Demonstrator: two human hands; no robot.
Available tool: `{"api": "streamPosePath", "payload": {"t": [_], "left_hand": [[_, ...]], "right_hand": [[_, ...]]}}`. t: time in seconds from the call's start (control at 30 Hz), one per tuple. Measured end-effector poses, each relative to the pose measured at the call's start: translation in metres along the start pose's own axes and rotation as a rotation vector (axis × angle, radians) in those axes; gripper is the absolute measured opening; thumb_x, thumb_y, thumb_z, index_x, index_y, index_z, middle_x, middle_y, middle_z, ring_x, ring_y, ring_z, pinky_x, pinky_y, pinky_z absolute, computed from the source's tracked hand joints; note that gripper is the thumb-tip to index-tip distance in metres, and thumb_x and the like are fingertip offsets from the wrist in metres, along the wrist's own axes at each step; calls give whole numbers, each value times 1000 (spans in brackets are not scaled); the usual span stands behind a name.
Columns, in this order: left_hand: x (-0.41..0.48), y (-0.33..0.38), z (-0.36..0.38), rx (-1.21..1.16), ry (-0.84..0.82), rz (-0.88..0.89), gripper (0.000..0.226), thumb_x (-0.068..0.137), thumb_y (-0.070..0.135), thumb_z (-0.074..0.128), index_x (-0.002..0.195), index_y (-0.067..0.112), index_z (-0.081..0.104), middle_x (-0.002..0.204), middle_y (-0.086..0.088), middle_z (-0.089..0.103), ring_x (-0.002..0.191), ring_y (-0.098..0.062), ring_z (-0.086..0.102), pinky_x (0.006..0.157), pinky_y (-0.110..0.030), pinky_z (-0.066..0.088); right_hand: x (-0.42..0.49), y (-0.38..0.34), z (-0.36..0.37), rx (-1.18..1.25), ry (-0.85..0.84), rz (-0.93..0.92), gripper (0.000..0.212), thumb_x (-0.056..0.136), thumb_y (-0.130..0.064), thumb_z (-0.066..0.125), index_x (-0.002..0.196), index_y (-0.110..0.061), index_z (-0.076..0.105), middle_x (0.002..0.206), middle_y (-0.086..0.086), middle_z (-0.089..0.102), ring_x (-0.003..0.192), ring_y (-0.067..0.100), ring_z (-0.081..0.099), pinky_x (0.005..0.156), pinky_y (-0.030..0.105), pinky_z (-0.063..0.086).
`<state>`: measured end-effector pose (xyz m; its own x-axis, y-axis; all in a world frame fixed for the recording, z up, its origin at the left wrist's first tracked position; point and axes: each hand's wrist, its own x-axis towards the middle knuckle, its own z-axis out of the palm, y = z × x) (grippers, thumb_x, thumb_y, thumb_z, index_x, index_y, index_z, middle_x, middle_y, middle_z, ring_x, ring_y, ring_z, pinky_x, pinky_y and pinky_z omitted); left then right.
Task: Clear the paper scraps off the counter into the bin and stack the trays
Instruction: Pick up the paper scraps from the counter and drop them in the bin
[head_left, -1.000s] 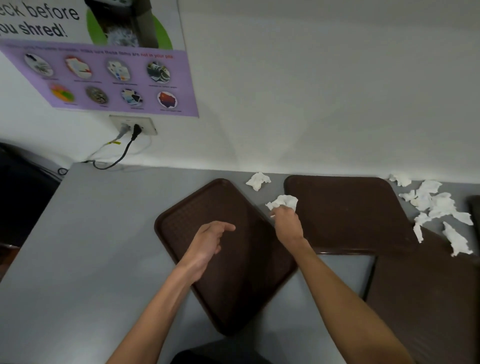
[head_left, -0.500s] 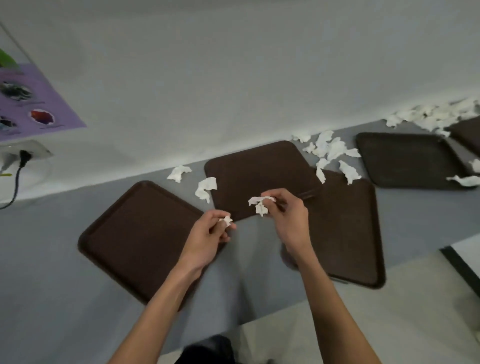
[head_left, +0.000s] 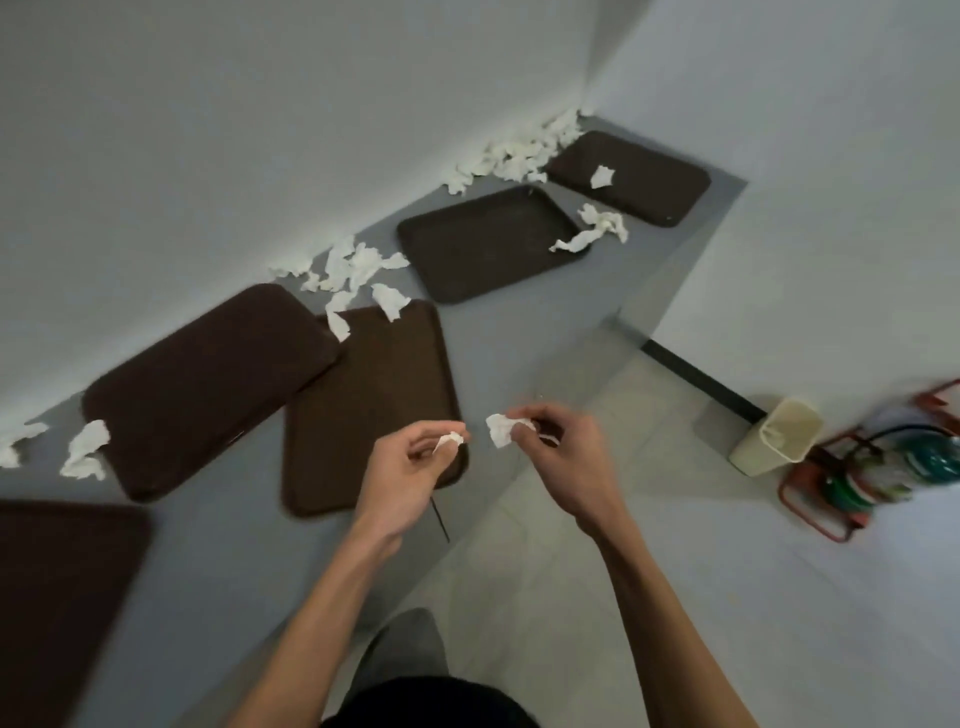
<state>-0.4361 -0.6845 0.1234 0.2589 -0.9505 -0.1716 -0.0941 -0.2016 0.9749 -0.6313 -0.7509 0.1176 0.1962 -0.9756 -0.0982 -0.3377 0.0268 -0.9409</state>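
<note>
Grey worktop (head_left: 519, 332) carrying five brown trays (head_left: 488, 244) lying unstacked, paper scraps (head_left: 348, 270) littering its wall edge, beige bin (head_left: 779, 436) standing on the floor (well apart), left hand (head_left: 410, 467) pinching a small scrap (head_left: 449, 441), right hand (head_left: 561, 457) pinching a larger scrap (head_left: 501, 428)

The trays (head_left: 488, 244) are plain dark brown; the surface (head_left: 519, 332) is flat grey. The paper scraps (head_left: 353, 267) are white, like the wall (head_left: 260, 130). On the pale tiled floor (head_left: 571, 597) stands a cream bin (head_left: 779, 439), beside a red frame (head_left: 810, 512) with something green inside.
</note>
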Motion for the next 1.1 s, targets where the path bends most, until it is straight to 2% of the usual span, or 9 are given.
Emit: {"api": "streamPosePath", "payload": {"t": [0.13, 0.27, 0.33, 0.43, 0.6, 0.77, 0.93, 1.0, 1.1], "left_hand": [[30, 2, 92, 83, -191, -1, 20, 93, 12, 75, 112, 17, 78, 110, 8, 79, 108, -7, 72, 97, -21, 54], [70, 1, 191, 100, -351, -49, 21, 93, 12, 76, 113, 16, 78, 108, 8, 79, 106, -8, 73, 87, -13, 53], [95, -2, 243, 103, -420, -57, 19, 92, 11, 76, 111, 14, 79, 106, 5, 80, 103, -10, 74, 89, -18, 55], [136, -10, 324, 90, -490, -83, 19, 91, 8, 76, 110, 7, 78, 102, -5, 80, 98, -20, 76, 90, -26, 58], [203, -17, 461, 91, -538, -139, 17, 87, 12, 80, 102, 6, 75, 89, -10, 80, 82, -26, 76, 75, -28, 60], [256, -6, 583, 192, -607, -99, 18, 86, 31, 83, 99, 21, 76, 88, 0, 80, 83, -16, 75, 78, -28, 59], [308, -12, 692, 319, -579, -15, 17, 87, 38, 82, 98, 26, 77, 90, 10, 78, 85, -6, 73, 79, -30, 61], [330, -22, 735, 351, -544, -20, 16, 86, 36, 82, 97, 25, 78, 91, 13, 77, 86, -3, 72, 80, -27, 60], [361, -45, 802, 391, -516, -32, 10, 86, 32, 83, 94, 27, 79, 89, 15, 77, 85, 0, 71, 79, -22, 58]], "right_hand": [[-4, 38, -88, 28, 188, 92, 17, 85, -24, 85, 100, -29, 81, 94, -18, 79, 90, -1, 74, 79, 20, 57], [5, 94, -172, 44, 376, 225, 12, 87, -19, 83, 90, -29, 78, 85, -16, 76, 75, 2, 68, 67, 17, 50], [15, 122, -212, 50, 442, 264, 11, 89, -17, 80, 89, -28, 76, 78, -14, 73, 66, 2, 61, 61, 15, 45], [38, 160, -273, 62, 520, 299, 8, 93, -20, 77, 93, -27, 73, 83, -13, 74, 73, 4, 66, 65, 15, 46], [82, 221, -378, 30, 578, 397, 11, 95, -30, 77, 97, -29, 66, 94, -12, 77, 90, 8, 71, 72, 23, 49], [128, 272, -490, -30, 628, 490, 8, 97, -29, 75, 103, -34, 72, 100, -17, 77, 94, 0, 70, 73, 22, 50], [184, 340, -588, -97, 658, 610, 11, 95, -27, 73, 95, -37, 76, 84, -16, 75, 81, -1, 67, 66, 22, 49], [212, 382, -621, -122, 641, 629, 12, 94, -23, 74, 97, -34, 78, 92, -21, 74, 83, -4, 70, 71, 24, 55], [259, 466, -665, -216, 571, 653, 15, 88, -32, 70, 99, -38, 77, 103, -12, 73, 93, 6, 71, 78, 36, 63]]}}
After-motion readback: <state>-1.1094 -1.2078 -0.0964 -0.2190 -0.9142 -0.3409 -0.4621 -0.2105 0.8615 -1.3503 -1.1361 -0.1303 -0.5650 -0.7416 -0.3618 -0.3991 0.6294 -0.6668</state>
